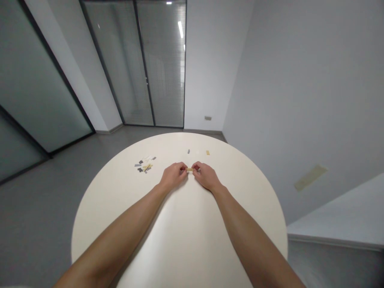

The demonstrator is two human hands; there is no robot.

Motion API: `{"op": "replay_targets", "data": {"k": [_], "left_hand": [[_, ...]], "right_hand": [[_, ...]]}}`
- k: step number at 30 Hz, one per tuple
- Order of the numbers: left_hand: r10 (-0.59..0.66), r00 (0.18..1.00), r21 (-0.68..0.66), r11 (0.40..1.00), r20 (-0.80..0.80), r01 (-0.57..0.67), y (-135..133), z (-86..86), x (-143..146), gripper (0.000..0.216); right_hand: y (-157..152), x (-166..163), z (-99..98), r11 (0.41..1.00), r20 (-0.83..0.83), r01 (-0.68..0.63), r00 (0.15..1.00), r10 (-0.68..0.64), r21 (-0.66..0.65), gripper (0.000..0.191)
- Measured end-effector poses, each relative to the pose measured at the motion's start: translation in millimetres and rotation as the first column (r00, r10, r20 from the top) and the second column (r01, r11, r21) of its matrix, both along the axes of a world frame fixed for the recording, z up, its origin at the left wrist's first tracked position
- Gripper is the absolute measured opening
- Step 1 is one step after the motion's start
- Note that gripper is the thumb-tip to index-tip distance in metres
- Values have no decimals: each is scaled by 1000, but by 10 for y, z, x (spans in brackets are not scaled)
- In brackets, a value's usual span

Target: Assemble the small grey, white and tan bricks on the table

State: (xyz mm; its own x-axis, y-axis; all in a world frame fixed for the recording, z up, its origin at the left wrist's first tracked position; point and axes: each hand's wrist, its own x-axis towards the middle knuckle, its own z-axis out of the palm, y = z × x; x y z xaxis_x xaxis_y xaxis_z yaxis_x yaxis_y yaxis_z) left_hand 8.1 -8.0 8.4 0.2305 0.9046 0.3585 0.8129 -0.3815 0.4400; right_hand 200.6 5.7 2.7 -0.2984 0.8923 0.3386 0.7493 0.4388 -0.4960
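- The left grip and right grip are both pinching a small tan plastic brick, fingertips closing on its opposite ends.
- The brick is staying between the grips, over the round worktop.
- A lone grey brick and a lone tan brick are lying ahead of the grips.
- A scattered heap of bricks is lying beyond the left grip.
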Motion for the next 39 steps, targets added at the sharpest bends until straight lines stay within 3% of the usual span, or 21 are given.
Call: {"op": "replay_targets", "data": {"k": [31, 39], "left_hand": [[45, 999, 26, 999, 10, -45, 10, -25, -9, 18], [5, 998, 20, 1000, 66, -7, -6, 0, 2, 23]], "right_hand": [[-19, -2, 8, 995, -123, -59, 990, 69, 82, 14], [-24, -2, 31, 997, -111, -34, 993, 43, 74, 15]]}}
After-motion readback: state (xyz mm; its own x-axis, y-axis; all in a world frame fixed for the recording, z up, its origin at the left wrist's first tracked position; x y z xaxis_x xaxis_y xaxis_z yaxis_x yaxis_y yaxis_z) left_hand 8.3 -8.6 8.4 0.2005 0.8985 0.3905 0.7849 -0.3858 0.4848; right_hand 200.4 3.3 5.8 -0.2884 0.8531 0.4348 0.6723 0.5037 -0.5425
